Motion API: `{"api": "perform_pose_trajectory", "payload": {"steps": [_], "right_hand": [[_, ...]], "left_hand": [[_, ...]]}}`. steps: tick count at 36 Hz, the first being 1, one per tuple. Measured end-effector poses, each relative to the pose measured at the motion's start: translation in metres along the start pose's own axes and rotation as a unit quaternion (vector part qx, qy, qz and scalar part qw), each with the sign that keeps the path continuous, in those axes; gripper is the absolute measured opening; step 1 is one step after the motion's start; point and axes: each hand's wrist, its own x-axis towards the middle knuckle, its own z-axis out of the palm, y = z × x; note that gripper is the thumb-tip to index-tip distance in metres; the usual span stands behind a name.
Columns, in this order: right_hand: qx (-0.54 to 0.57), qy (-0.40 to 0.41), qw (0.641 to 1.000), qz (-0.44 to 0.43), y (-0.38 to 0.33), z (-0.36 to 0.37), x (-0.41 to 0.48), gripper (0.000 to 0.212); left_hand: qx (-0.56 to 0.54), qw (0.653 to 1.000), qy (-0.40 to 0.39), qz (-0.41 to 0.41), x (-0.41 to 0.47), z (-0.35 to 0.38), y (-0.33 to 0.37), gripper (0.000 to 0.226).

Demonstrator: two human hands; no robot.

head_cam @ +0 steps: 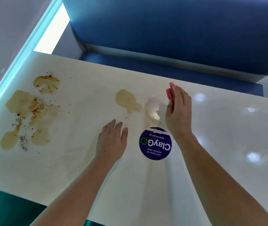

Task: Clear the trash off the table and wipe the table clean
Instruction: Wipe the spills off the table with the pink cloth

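The white table point(219, 144) carries brown spills. A large group of stains with dark crumbs point(28, 111) lies at the left, and a smaller brown puddle point(126, 100) sits near the middle beside a pale wet smear point(152, 110). My right hand point(179, 111) grips a pink cloth point(170, 92) just right of that smear, and only the cloth's edge shows past my fingers. My left hand point(112, 141) rests flat on the tabletop below the middle puddle, fingers straight.
A round blue sticker point(155, 144) is stuck on the table between my hands. A blue padded bench seat point(179, 30) runs behind the far table edge. A wall and a lit teal strip point(15, 66) border the left end.
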Motion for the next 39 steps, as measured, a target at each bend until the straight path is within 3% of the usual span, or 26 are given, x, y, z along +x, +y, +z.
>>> {"api": "perform_pose_trajectory", "payload": {"steps": [5, 9, 13, 17, 39], "right_hand": [[-0.055, -0.151, 0.987, 0.023, 0.045, 0.005, -0.027, 0.048], [-0.025, -0.235, 0.970, 0.059, 0.051, 0.005, -0.023, 0.058], [0.018, -0.285, 0.956, 0.062, 0.053, -0.024, -0.019, 0.065], [-0.044, -0.380, 0.924, 0.002, 0.070, -0.036, -0.022, 0.082], [-0.100, -0.415, 0.901, -0.081, 0.036, 0.020, 0.008, 0.080]], "left_hand": [[0.011, 1.000, -0.003, 0.004, 0.004, 0.007, -0.002, 0.078], [0.017, 1.000, 0.003, 0.017, 0.004, -0.002, 0.002, 0.051], [0.002, 1.000, -0.007, 0.022, 0.006, -0.003, -0.006, 0.050], [-0.011, 0.999, -0.001, 0.031, 0.009, 0.002, -0.017, 0.047], [-0.023, 1.000, 0.006, 0.010, 0.003, 0.003, -0.012, 0.048]]}}
